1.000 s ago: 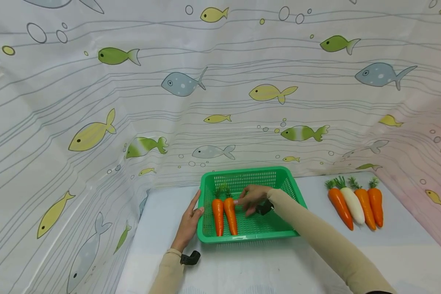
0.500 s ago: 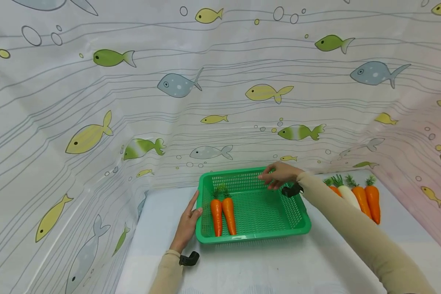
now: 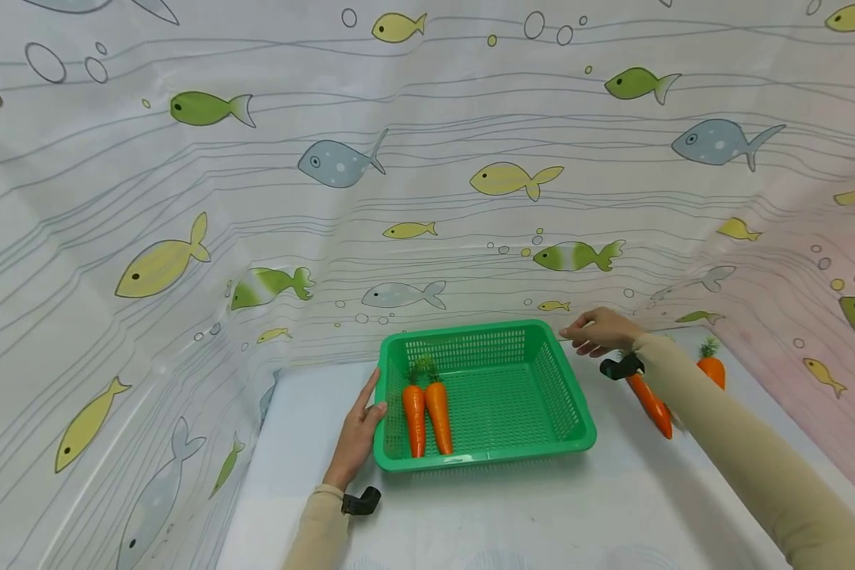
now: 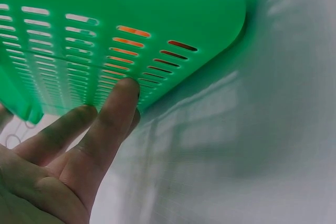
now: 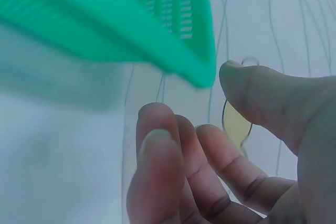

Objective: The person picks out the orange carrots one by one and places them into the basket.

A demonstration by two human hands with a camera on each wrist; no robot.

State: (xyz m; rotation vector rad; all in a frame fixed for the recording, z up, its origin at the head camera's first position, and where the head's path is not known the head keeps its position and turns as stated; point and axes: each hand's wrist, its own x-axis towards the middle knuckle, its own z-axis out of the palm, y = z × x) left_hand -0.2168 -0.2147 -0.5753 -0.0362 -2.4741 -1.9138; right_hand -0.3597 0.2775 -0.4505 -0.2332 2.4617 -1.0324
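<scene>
A green slotted plastic basket [image 3: 541,454] stands on the table with two orange carrots, a left one [image 3: 414,419] and a right one [image 3: 438,416], side by side at its left end, leafy tops toward the back. My left hand [image 3: 356,435] rests along the basket's left side. In the left wrist view its extended fingers [image 4: 107,124] touch the slotted outer wall. Just beyond the basket's back right corner is my right hand [image 3: 602,331], raised, with nothing between its loosely bent fingers [image 5: 157,177]. Its forearm partly hides the vegetables at the right.
To the right, a carrot [image 3: 651,405] lies partly below my right wrist, and another carrot [image 3: 712,370] shows beyond the forearm. A white sheet [image 3: 435,261] printed with fish rises behind and beside the white table [image 3: 470,514].
My right hand has moved from inside the basket, over its right rim, to the right side, and its arm now covers the white radish. The left hand stays at the basket.
</scene>
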